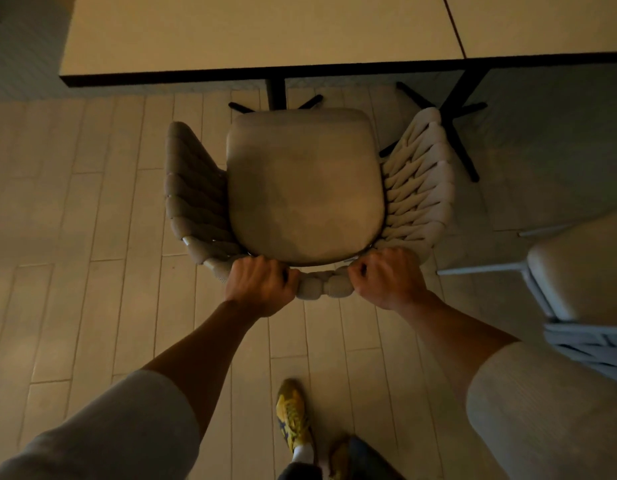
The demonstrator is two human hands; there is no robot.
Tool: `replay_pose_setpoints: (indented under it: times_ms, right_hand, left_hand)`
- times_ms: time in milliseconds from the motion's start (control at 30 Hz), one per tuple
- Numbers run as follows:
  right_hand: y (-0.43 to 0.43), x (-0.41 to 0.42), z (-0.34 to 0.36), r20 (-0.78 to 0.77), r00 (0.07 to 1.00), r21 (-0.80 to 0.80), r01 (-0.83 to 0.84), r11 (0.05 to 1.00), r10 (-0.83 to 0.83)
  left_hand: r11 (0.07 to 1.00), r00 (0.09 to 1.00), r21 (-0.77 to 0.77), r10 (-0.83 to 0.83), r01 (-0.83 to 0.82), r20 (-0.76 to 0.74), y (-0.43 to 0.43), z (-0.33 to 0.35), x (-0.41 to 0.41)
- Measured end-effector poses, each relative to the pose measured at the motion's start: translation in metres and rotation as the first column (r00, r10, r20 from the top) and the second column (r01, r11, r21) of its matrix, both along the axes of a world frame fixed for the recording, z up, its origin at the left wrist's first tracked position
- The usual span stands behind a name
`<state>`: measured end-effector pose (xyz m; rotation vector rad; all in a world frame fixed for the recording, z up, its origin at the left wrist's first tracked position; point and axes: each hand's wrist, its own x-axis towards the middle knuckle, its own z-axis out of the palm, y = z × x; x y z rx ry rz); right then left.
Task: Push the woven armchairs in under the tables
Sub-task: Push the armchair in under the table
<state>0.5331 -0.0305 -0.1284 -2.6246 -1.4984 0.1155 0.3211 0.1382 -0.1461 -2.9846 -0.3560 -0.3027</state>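
Observation:
A beige woven armchair (pixel 305 188) with a padded seat stands on the floor right below me, its front facing a pale table (pixel 251 32) with a dark edge. The chair's front edge lies just short of the table edge, by the black pedestal leg (pixel 276 93). My left hand (pixel 260 285) grips the top of the woven backrest on the left. My right hand (pixel 390 277) grips the same backrest rim on the right. Both fists are closed around the thick woven cords.
A second table (pixel 542 22) abuts the first at the right, with black splayed feet (pixel 459 140) beside the chair's right arm. Another armchair (pixel 584 282) stands at the right edge. Pale plank floor lies to the left; my yellow shoe (pixel 295 417) is behind the chair.

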Motion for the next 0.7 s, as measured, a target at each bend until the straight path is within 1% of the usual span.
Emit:
replay_pose_setpoints:
  times_ms: [100, 167, 333, 400, 467, 500, 567, 633, 667, 700]
  right_hand:
    - [0.004, 0.013, 0.0, -0.012, 1.0, -0.001, -0.01, 1.0, 0.01]
    - [0.005, 0.018, 0.0, -0.013, 1.0, -0.012, -0.016, 1.0, 0.016]
    - [0.01, 0.034, 0.001, -0.015, 1.0, -0.035, -0.027, 0.999, 0.026]
    - [0.01, 0.042, 0.002, -0.015, 0.999, -0.022, -0.03, 0.999, 0.029]
    - [0.012, 0.051, 0.001, -0.014, 1.0, -0.039, -0.029, 0.999, 0.028]
    - [0.012, 0.055, 0.001, -0.01, 1.0, -0.048, -0.027, 0.998, 0.027]
    - [0.014, 0.063, 0.001, -0.014, 1.0, -0.057, -0.024, 0.998, 0.023]
    - [0.016, 0.072, 0.0, -0.022, 1.0, -0.059, -0.014, 0.998, 0.013]
    - [0.018, 0.076, 0.0, -0.029, 1.0, -0.059, -0.006, 0.998, 0.005]
    - [0.019, 0.078, 0.0, -0.041, 0.999, -0.062, 0.002, 0.998, -0.004]
  left_hand:
    - [1.0, 0.998, -0.023, 0.008, -0.01, -0.064, 0.005, 0.003, 0.011]
    - [0.997, 0.99, -0.073, 0.014, -0.024, -0.138, 0.005, 0.007, 0.016]
    - [0.981, 0.964, -0.139, 0.099, -0.136, -0.246, 0.009, 0.007, 0.033]
    - [0.977, 0.97, -0.151, 0.115, -0.149, -0.213, 0.006, 0.011, 0.042]
    - [0.964, 0.96, -0.175, 0.154, -0.198, -0.236, 0.008, 0.014, 0.053]
    - [0.964, 0.952, -0.172, 0.151, -0.201, -0.267, 0.008, 0.014, 0.057]
    - [0.971, 0.953, -0.163, 0.125, -0.174, -0.274, 0.011, 0.016, 0.064]
    - [0.966, 0.972, -0.203, 0.118, -0.159, -0.202, 0.012, 0.016, 0.071]
    - [0.972, 0.982, -0.189, 0.112, -0.14, -0.152, 0.014, 0.016, 0.075]
    - [0.97, 0.983, -0.194, 0.122, -0.148, -0.14, 0.017, 0.016, 0.076]
